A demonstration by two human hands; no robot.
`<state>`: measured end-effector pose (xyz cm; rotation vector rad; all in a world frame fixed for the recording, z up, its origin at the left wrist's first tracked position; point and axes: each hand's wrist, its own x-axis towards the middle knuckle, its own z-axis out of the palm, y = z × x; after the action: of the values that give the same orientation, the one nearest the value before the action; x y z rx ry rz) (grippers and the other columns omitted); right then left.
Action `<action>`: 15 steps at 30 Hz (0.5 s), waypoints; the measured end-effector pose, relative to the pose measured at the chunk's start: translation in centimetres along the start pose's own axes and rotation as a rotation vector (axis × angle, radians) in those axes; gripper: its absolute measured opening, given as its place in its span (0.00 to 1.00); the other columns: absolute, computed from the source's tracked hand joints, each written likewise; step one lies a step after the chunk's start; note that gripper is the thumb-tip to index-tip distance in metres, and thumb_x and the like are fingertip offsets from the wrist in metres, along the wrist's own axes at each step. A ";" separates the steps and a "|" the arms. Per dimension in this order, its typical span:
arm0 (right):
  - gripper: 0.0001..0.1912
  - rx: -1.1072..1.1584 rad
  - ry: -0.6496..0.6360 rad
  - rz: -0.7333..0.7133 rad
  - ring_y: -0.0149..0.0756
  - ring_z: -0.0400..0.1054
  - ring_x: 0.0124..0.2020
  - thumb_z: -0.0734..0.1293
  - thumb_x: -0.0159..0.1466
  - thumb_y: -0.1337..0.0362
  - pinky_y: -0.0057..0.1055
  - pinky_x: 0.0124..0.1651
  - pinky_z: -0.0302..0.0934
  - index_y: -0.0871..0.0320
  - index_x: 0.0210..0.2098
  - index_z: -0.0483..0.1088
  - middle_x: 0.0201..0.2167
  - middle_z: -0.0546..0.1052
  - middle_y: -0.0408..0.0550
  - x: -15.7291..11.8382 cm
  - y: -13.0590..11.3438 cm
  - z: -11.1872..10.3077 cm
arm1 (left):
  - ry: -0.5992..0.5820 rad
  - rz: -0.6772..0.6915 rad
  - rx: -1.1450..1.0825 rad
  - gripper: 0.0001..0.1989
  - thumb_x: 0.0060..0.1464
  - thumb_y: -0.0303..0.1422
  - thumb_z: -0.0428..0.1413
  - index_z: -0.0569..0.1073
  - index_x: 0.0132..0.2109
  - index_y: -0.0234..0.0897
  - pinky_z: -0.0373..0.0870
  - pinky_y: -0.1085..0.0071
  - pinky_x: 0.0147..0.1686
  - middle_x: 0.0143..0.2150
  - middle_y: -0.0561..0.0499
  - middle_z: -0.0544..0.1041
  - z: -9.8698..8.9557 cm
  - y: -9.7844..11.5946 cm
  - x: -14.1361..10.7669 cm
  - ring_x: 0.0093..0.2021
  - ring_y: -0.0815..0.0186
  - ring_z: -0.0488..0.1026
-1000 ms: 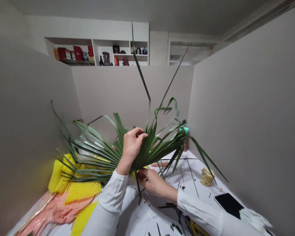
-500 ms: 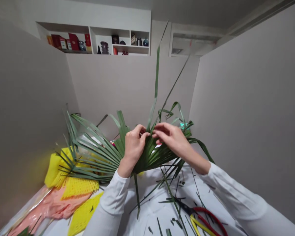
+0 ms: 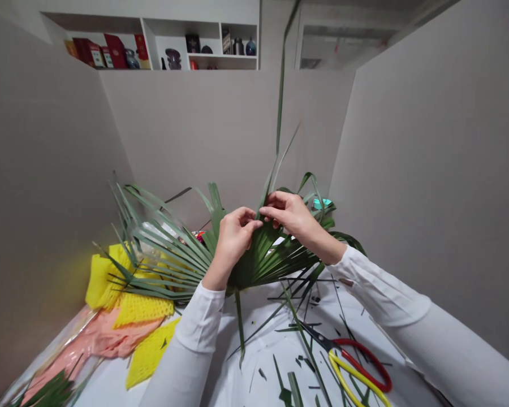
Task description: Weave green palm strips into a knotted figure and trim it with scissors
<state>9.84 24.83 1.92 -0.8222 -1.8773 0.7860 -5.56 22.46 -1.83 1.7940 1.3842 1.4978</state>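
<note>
I have the thumb and fingers (image 3: pixel 255 225) of my left hand (image 3: pixel 233 237) pinched on the palm leaf (image 3: pixel 254 265), at its upright middle folds. Just beside them and slightly higher, the fingers of my right hand (image 3: pixel 294 217) pinch the foot of a narrow strip (image 3: pixel 280 102) that rises out of my view. My thumb tips nearly meet; what my curled fingertips press on behind, I cannot tell.

The leaf fans out in front of me above the white-covered counter (image 3: pixel 237 390), its segments reaching well to my left and drooping to my right, its stalk (image 3: pixel 240 322) pointing down between my white sleeves (image 3: pixel 197 325).

Right of the stalk, green scraps (image 3: pixel 294 390) lie scattered around scissors (image 3: pixel 337 346) with one red and one yellow handle. To my left are yellow netting (image 3: pixel 146 310) and pink cloth (image 3: pixel 104 336). A turquoise lid (image 3: pixel 321 203) shows behind the leaf. Grey partitions (image 3: pixel 432 169) enclose all this, and beyond them white shelves (image 3: pixel 220 57) hold boxes (image 3: pixel 115 51) and a dark vase (image 3: pixel 173 59).
</note>
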 end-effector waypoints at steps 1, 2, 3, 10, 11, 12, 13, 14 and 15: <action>0.10 -0.005 0.011 -0.005 0.27 0.68 0.24 0.68 0.69 0.60 0.26 0.28 0.67 0.62 0.37 0.71 0.28 0.73 0.39 0.1 0.2 0.0 | -0.044 -0.028 -0.003 0.10 0.63 0.36 0.59 0.73 0.37 0.33 0.63 0.77 0.18 0.26 0.58 0.71 -0.1 -0.2 0.0 0.18 0.76 0.63; 0.10 -0.012 0.017 -0.012 0.27 0.68 0.25 0.68 0.69 0.59 0.26 0.28 0.67 0.62 0.37 0.71 0.28 0.73 0.39 0.2 0.4 0.0 | -0.079 -0.051 -0.006 0.11 0.63 0.37 0.58 0.73 0.37 0.32 0.62 0.78 0.17 0.25 0.59 0.70 -0.2 -0.3 0.0 0.18 0.76 0.62; 0.11 -0.021 0.016 -0.021 0.27 0.69 0.25 0.68 0.70 0.59 0.26 0.28 0.67 0.62 0.38 0.71 0.28 0.73 0.39 0.3 0.5 -0.1 | -0.102 -0.069 -0.008 0.11 0.64 0.37 0.58 0.73 0.37 0.32 0.62 0.78 0.17 0.25 0.59 0.70 -0.3 -0.5 0.0 0.18 0.76 0.62; 0.09 -0.229 -0.083 -0.133 0.30 0.71 0.30 0.70 0.67 0.62 0.30 0.33 0.69 0.61 0.44 0.71 0.35 0.76 0.43 -0.5 0.3 -1.2 | -0.101 -0.126 -0.082 0.10 0.64 0.36 0.58 0.74 0.41 0.32 0.68 0.77 0.21 0.31 0.55 0.73 -0.2 -1.5 0.2 0.23 0.74 0.68; 0.09 -0.267 -0.084 -0.153 0.31 0.71 0.31 0.70 0.67 0.63 0.32 0.35 0.69 0.61 0.44 0.71 0.36 0.76 0.43 -0.7 0.2 -1.3 | -0.098 -0.130 -0.094 0.09 0.64 0.36 0.58 0.74 0.41 0.32 0.68 0.77 0.21 0.31 0.55 0.73 -0.1 -1.5 0.2 0.23 0.74 0.68; 0.10 -0.299 -0.082 -0.170 0.32 0.71 0.31 0.71 0.66 0.64 0.33 0.37 0.69 0.61 0.45 0.71 0.36 0.76 0.43 -0.9 0.1 -1.4 | -0.094 -0.132 -0.107 0.09 0.64 0.36 0.58 0.74 0.41 0.32 0.68 0.76 0.21 0.31 0.55 0.73 0.0 -1.6 0.2 0.23 0.74 0.68; 0.11 -0.321 -0.076 -0.183 0.32 0.71 0.31 0.71 0.66 0.64 0.34 0.38 0.69 0.61 0.46 0.70 0.36 0.76 0.43 -1.1 0.2 -1.4 | -0.091 -0.132 -0.120 0.09 0.64 0.36 0.58 0.74 0.41 0.32 0.68 0.76 0.21 0.31 0.55 0.73 0.1 -1.6 0.2 0.23 0.74 0.68; 0.12 -0.336 -0.070 -0.193 0.32 0.71 0.31 0.70 0.66 0.64 0.35 0.38 0.68 0.60 0.48 0.70 0.36 0.76 0.43 -1.2 0.2 -1.4 | -0.089 -0.132 -0.134 0.09 0.64 0.36 0.58 0.74 0.41 0.32 0.68 0.76 0.22 0.31 0.55 0.73 0.2 -1.5 0.1 0.23 0.74 0.68; 0.13 -0.344 -0.063 -0.199 0.32 0.71 0.31 0.70 0.67 0.64 0.35 0.38 0.68 0.60 0.50 0.69 0.37 0.76 0.44 -1.2 0.3 -1.4 | -0.087 -0.131 -0.148 0.09 0.64 0.36 0.58 0.74 0.41 0.32 0.68 0.76 0.22 0.31 0.55 0.73 0.2 -1.5 0.1 0.23 0.74 0.68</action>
<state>11.60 24.31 1.60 -0.8086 -2.1469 0.3738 -5.98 23.21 -3.03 1.6264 1.2874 1.3987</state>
